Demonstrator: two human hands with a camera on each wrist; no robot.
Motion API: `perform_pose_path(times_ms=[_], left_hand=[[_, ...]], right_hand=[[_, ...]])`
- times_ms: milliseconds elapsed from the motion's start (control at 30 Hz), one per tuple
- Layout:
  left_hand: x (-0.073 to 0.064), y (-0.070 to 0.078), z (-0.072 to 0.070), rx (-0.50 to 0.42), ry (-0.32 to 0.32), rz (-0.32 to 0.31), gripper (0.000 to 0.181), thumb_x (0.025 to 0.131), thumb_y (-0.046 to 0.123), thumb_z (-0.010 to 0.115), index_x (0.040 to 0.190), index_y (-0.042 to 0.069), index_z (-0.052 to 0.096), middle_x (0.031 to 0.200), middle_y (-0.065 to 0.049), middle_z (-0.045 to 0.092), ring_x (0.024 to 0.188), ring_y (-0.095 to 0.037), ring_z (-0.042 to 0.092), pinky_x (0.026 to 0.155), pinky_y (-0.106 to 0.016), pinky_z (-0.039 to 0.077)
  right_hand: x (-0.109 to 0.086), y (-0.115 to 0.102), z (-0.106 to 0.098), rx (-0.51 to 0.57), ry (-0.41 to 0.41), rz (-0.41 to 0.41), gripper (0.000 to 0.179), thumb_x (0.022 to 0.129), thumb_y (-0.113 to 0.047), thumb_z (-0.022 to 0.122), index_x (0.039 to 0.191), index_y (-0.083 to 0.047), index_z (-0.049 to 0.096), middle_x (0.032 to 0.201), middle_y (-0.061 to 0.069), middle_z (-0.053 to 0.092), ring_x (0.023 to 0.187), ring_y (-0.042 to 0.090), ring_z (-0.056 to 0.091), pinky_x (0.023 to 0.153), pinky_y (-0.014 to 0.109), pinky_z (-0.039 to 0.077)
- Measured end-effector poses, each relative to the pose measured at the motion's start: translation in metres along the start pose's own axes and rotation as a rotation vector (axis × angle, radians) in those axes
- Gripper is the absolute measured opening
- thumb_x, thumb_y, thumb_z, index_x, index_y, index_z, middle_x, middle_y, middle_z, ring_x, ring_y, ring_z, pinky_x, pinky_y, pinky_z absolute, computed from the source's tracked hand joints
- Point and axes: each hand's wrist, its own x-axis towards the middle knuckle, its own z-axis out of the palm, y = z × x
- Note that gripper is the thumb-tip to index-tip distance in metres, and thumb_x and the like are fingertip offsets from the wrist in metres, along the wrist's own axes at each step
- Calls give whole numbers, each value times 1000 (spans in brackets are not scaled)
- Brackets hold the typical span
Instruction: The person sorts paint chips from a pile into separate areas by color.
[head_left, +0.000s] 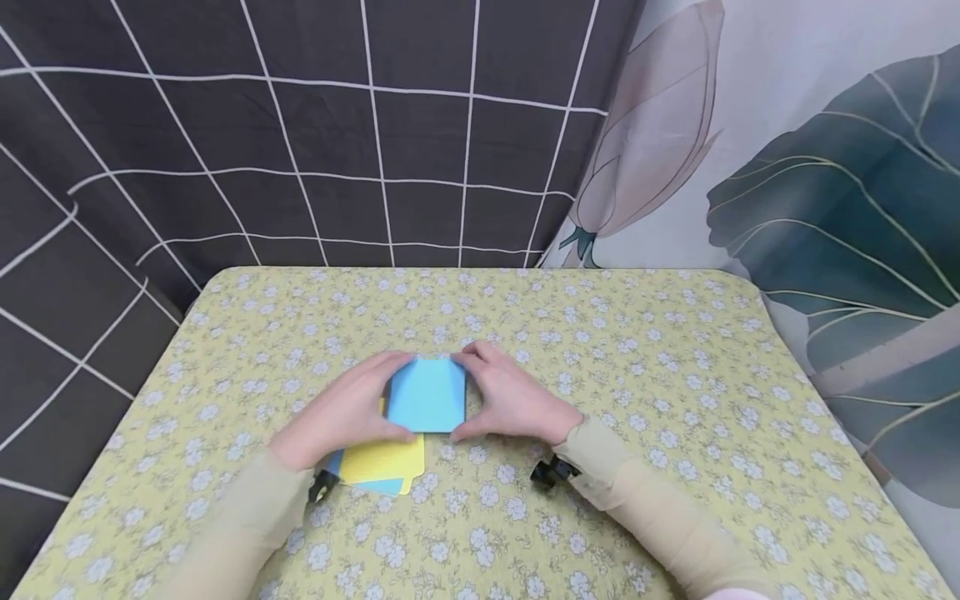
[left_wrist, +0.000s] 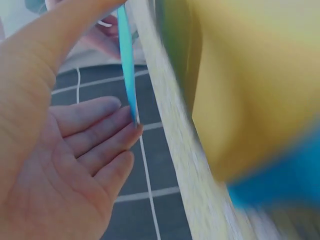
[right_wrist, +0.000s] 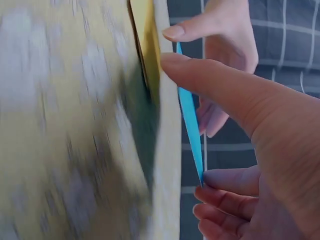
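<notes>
A light-blue square card point(head_left: 427, 396) is held level between both hands, over the front middle of the table. My left hand point(head_left: 352, 412) grips its left side, thumb at the near corner and fingertips at the far one. On the right side, my right hand point(head_left: 510, 396) holds it the same way. Both wrist views show the blue card point(left_wrist: 127, 65) edge-on, thin and raised off the cloth. Under and beside the left hand lie overlapping yellow cards point(head_left: 382, 461) with rounded corners. Blue pieces point(head_left: 386, 486) stick out from beneath them.
A yellow flowered cloth point(head_left: 600, 358) covers the table. Behind it and to the left hangs a dark cloth with a white grid point(head_left: 322, 125). A light curtain with large leaves point(head_left: 847, 208) borders the right side. Each wrist wears a small black mount point(head_left: 553, 472).
</notes>
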Motion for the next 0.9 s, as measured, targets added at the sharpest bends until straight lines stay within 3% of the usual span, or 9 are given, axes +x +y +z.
perform_pose_path(times_ms=[233,400,500,667,900], left_hand=[[69,14,18,-14,-29,40,111,63,39,97,151,-1,43,148,-13,51,127,-29,54,107,-48,45],[126,30,28,27,-57,57,112,65,43,96,152,0,41,148,-12,50,126,-26,53,107,-42,44],[153,37,34,33,-64,62,110,67,43,96,151,-2,41,147,-14,51,127,-26,52,109,-39,43],[178,41,49,43,-78,33,110,69,48,93,152,-2,41,149,-15,49,131,-27,50,111,-36,41],[191,39,65,37,-103,25,106,73,49,91,152,-2,41,150,-16,48,134,-28,48,112,-36,39]], right_hand=[[-1,45,-34,49,-5,128,110,57,-32,100,146,4,48,134,14,50,117,27,51,100,42,49],[-3,82,-64,80,-24,232,107,61,-23,99,149,6,44,139,18,46,123,36,49,103,51,46],[-5,103,-79,73,-39,278,102,65,-22,97,149,5,45,139,20,46,124,39,49,103,54,45],[-5,129,-88,44,-63,288,94,67,-22,95,145,6,51,136,22,53,123,40,52,103,55,45],[-3,146,-85,26,-100,300,92,67,-23,95,142,9,53,135,24,56,121,40,53,104,53,45]])
